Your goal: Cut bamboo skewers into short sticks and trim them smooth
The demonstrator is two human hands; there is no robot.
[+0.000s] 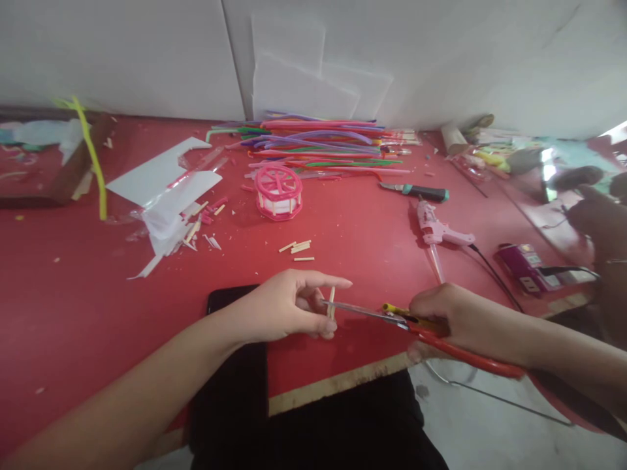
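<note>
My left hand (289, 307) pinches a short pale wooden stick (332, 301) upright between thumb and fingers, just above the red table (73, 307). My right hand (445, 316) grips red-and-yellow-handled scissors (392, 318). Their blades point left and meet the stick about halfway up. A few cut stick pieces (298, 248) lie on the table beyond my hands.
A pink wheel-like straw model (278, 190) stands mid-table before a pile of coloured straws (318, 143). A pink glue gun (435, 230), a green-handled knife (416, 191), white paper scraps (161, 189), a black phone (230, 297) and a purple box (526, 267) lie around.
</note>
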